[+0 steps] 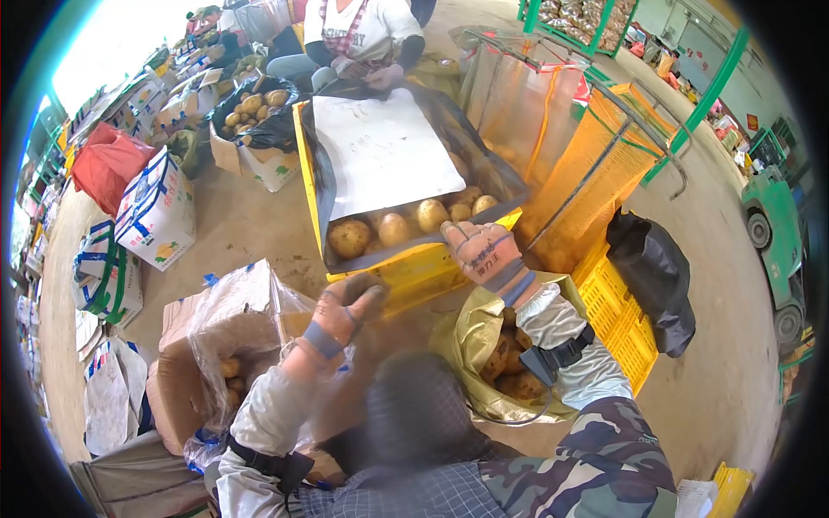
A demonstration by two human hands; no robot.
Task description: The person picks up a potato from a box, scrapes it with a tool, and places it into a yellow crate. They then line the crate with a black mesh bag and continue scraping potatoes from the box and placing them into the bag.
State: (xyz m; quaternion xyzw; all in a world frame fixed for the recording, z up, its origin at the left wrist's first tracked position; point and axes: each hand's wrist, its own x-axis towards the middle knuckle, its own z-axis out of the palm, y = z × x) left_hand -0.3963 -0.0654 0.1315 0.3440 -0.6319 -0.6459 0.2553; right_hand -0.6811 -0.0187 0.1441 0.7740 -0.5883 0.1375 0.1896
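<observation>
A yellow crate (406, 274) lined with black plastic holds potatoes (394, 230), partly covered by a white sheet (380, 155). My right hand (488, 259), in a worn glove, is at the crate's near right corner, its fingers curled by the rim; what they hold, if anything, is hidden. My left hand (344, 312), also gloved, is closed just in front of the crate's near left corner; its contents cannot be made out. Below my right hand stands an olive sack (475, 345) with potatoes inside. To the left of my left hand is an open cardboard box (186, 345) with potatoes in it.
Across the crate sits a person (367, 34), both hands by its far edge. Mesh bags (570, 164) on a metal frame, yellow baskets (617, 319) and a black bag (652, 281) stand right. Cartons (155, 207) and a box of potatoes (259, 160) are on the left.
</observation>
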